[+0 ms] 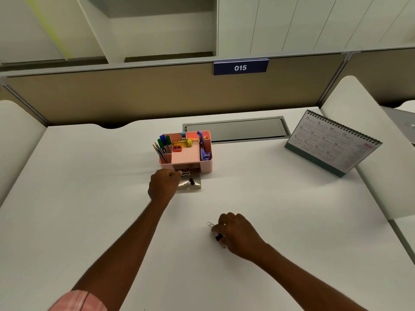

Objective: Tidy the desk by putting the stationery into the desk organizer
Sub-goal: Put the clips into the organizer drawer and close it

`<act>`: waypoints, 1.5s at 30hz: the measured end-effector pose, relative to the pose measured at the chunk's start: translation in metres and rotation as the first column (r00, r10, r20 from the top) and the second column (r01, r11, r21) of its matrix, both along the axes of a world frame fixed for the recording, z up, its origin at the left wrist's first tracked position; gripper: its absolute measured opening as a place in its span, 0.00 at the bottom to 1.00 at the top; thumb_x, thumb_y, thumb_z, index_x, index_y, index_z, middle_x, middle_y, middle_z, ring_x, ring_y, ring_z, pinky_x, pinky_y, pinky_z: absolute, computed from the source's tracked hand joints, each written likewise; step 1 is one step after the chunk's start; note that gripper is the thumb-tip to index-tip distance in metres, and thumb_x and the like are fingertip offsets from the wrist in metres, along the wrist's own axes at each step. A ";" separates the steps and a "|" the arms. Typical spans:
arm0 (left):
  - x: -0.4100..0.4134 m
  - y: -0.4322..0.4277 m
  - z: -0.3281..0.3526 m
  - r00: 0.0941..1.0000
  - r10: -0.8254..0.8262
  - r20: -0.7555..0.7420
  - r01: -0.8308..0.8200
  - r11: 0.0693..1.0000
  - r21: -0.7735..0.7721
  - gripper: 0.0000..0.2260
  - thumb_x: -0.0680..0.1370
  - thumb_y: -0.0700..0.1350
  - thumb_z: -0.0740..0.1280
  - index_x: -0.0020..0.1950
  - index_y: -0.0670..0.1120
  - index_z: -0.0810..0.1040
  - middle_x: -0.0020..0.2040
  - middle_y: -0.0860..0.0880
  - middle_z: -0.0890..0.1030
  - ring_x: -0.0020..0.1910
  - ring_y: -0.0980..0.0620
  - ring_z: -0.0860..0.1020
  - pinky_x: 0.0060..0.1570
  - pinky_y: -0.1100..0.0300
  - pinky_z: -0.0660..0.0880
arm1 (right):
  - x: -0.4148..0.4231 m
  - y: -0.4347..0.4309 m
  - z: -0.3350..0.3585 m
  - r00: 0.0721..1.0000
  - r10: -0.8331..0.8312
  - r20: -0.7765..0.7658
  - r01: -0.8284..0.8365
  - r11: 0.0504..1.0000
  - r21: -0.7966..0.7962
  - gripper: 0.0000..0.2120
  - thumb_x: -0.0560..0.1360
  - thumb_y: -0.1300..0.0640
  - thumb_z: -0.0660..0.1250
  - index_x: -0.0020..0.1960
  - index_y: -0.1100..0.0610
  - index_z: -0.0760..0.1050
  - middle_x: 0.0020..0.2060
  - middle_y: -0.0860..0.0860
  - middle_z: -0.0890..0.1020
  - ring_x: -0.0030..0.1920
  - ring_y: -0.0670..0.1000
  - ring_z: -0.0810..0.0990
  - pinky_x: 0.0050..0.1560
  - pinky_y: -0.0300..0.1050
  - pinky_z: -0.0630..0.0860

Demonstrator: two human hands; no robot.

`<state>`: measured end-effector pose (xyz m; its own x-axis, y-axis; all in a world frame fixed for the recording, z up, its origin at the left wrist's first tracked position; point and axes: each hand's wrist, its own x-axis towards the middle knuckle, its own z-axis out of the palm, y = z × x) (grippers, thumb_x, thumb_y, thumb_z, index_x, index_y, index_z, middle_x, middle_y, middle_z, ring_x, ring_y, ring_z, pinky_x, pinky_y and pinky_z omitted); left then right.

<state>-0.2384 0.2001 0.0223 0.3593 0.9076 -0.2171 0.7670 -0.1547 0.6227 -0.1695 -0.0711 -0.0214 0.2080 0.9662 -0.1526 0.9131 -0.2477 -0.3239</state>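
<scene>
Right hand [238, 232]: clip [218, 237] handles point left.

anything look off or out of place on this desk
Nothing spilled or damaged. The drawer of the pink organizer is pulled out, with one black clip lying in it and the left hand pinching a second clip over it. A third clip is out on the desk, gripped by the right hand.
</scene>
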 end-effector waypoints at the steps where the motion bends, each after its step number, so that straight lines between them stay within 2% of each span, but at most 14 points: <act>1: 0.002 0.003 -0.003 1.000 0.006 -0.013 -0.006 1.000 0.001 0.15 0.78 0.55 0.70 0.40 0.45 0.83 0.35 0.48 0.82 0.37 0.47 0.81 0.36 0.60 0.72 | -0.003 -0.001 0.000 1.000 0.008 0.004 -0.008 1.000 -0.001 0.16 0.67 0.55 0.75 0.54 0.47 0.81 0.46 0.48 0.79 0.46 0.54 0.79 0.41 0.47 0.69; 4: 0.008 0.007 -0.013 0.998 -0.004 -0.069 0.004 1.000 -0.005 0.15 0.78 0.56 0.70 0.41 0.45 0.84 0.35 0.48 0.82 0.37 0.47 0.81 0.36 0.59 0.73 | -0.011 -0.002 -0.001 0.999 0.009 0.043 -0.009 1.000 -0.004 0.12 0.65 0.57 0.75 0.46 0.46 0.79 0.40 0.46 0.77 0.41 0.52 0.78 0.37 0.44 0.65; 7: 0.015 0.007 -0.019 0.989 -0.029 -0.145 0.026 0.999 -0.018 0.14 0.77 0.56 0.70 0.43 0.45 0.84 0.36 0.48 0.82 0.38 0.47 0.81 0.38 0.58 0.75 | -0.017 -0.003 -0.005 0.995 -0.009 0.096 0.010 1.000 -0.012 0.15 0.62 0.63 0.74 0.42 0.46 0.78 0.37 0.45 0.75 0.38 0.51 0.76 0.35 0.43 0.63; 11: 0.021 0.004 -0.023 0.973 -0.047 -0.225 0.045 0.999 -0.013 0.13 0.78 0.55 0.71 0.45 0.45 0.82 0.38 0.49 0.81 0.40 0.47 0.80 0.39 0.57 0.75 | -0.020 -0.006 -0.008 0.992 -0.011 0.127 0.015 0.999 -0.032 0.17 0.59 0.65 0.74 0.41 0.46 0.79 0.38 0.46 0.75 0.36 0.51 0.76 0.35 0.42 0.61; 15: 0.024 0.005 -0.027 0.954 -0.065 -0.293 0.066 0.998 -0.007 0.12 0.78 0.54 0.71 0.48 0.45 0.81 0.42 0.47 0.81 0.42 0.46 0.79 0.42 0.56 0.76 | -0.022 -0.009 -0.009 0.993 -0.020 0.113 0.024 0.999 -0.038 0.18 0.60 0.67 0.71 0.43 0.47 0.79 0.40 0.47 0.75 0.38 0.52 0.75 0.35 0.43 0.67; 18: 0.028 0.005 -0.025 0.945 -0.074 -0.320 0.079 0.997 0.004 0.12 0.79 0.54 0.71 0.47 0.46 0.79 0.43 0.47 0.81 0.42 0.46 0.79 0.44 0.55 0.77 | -0.022 -0.012 -0.012 0.994 -0.045 0.095 0.049 0.998 -0.035 0.18 0.61 0.67 0.70 0.44 0.47 0.79 0.41 0.47 0.75 0.39 0.52 0.75 0.35 0.44 0.69; 24: 0.027 0.005 -0.024 0.930 -0.078 -0.359 0.091 0.996 0.019 0.13 0.79 0.54 0.72 0.49 0.44 0.80 0.42 0.47 0.81 0.42 0.46 0.79 0.43 0.55 0.78 | -0.032 -0.021 -0.016 0.996 -0.082 0.041 0.083 0.996 -0.029 0.06 0.71 0.56 0.70 0.45 0.49 0.74 0.45 0.48 0.74 0.43 0.52 0.74 0.37 0.46 0.71; 27: 0.027 0.007 -0.023 0.929 -0.074 -0.362 0.085 0.996 0.013 0.13 0.79 0.55 0.72 0.48 0.44 0.79 0.43 0.47 0.80 0.41 0.47 0.78 0.41 0.56 0.75 | -0.036 -0.024 -0.021 0.993 -0.108 0.053 0.109 0.994 -0.007 0.08 0.70 0.61 0.69 0.43 0.50 0.72 0.45 0.49 0.74 0.43 0.53 0.73 0.36 0.46 0.70; 30: 0.025 0.006 -0.022 0.948 -0.046 -0.315 0.057 0.998 0.025 0.13 0.80 0.53 0.70 0.46 0.44 0.79 0.41 0.47 0.81 0.41 0.47 0.79 0.41 0.56 0.75 | -0.038 -0.026 -0.023 0.989 -0.116 0.089 0.115 0.993 0.015 0.14 0.64 0.69 0.67 0.42 0.52 0.72 0.44 0.50 0.75 0.43 0.54 0.73 0.35 0.47 0.71; 33: 0.021 -0.002 -0.022 0.985 -0.005 -0.170 0.018 0.997 0.079 0.12 0.81 0.52 0.68 0.49 0.44 0.84 0.41 0.47 0.83 0.40 0.48 0.80 0.40 0.57 0.74 | -0.041 -0.030 -0.022 0.989 -0.126 0.082 0.123 0.991 0.048 0.15 0.64 0.68 0.69 0.45 0.52 0.73 0.46 0.49 0.76 0.44 0.53 0.75 0.35 0.45 0.72; 36: 0.009 -0.020 -0.018 0.999 -0.035 0.039 0.029 0.990 0.141 0.12 0.82 0.52 0.68 0.53 0.44 0.86 0.45 0.46 0.86 0.42 0.48 0.82 0.41 0.59 0.75 | -0.045 -0.035 -0.025 0.982 -0.187 0.032 0.184 0.980 0.078 0.16 0.67 0.65 0.72 0.49 0.51 0.73 0.55 0.49 0.77 0.48 0.53 0.77 0.37 0.44 0.74; 39: -0.007 -0.042 -0.014 0.988 -0.065 0.138 0.043 0.986 0.159 0.11 0.82 0.50 0.69 0.57 0.45 0.86 0.47 0.47 0.87 0.45 0.47 0.83 0.42 0.60 0.74 | -0.048 -0.039 -0.034 0.987 -0.146 0.068 0.142 0.988 0.067 0.14 0.67 0.67 0.69 0.48 0.52 0.75 0.53 0.48 0.78 0.49 0.53 0.77 0.40 0.45 0.75; 42: -0.023 -0.065 -0.015 0.984 -0.082 0.161 0.063 0.991 0.117 0.10 0.81 0.50 0.69 0.56 0.47 0.86 0.43 0.50 0.86 0.42 0.49 0.83 0.42 0.60 0.73 | -0.050 -0.041 -0.038 0.988 -0.102 0.116 0.095 0.993 0.067 0.16 0.66 0.69 0.66 0.49 0.52 0.76 0.50 0.49 0.78 0.48 0.53 0.76 0.40 0.47 0.75; 45: -0.043 -0.092 -0.023 0.977 -0.155 0.150 0.162 0.986 -0.035 0.06 0.79 0.53 0.71 0.47 0.53 0.86 0.35 0.55 0.84 0.38 0.54 0.82 0.40 0.57 0.78 | -0.049 -0.040 -0.033 0.985 -0.149 0.091 0.135 0.980 0.150 0.14 0.70 0.62 0.70 0.53 0.51 0.76 0.47 0.47 0.78 0.46 0.53 0.76 0.41 0.46 0.74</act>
<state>-0.2817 0.1084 -0.0007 0.5284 0.8268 -0.1928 0.6353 -0.2345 0.7358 -0.2182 -0.1114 -0.0540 0.3520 0.9359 0.0134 0.9018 -0.3353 -0.2726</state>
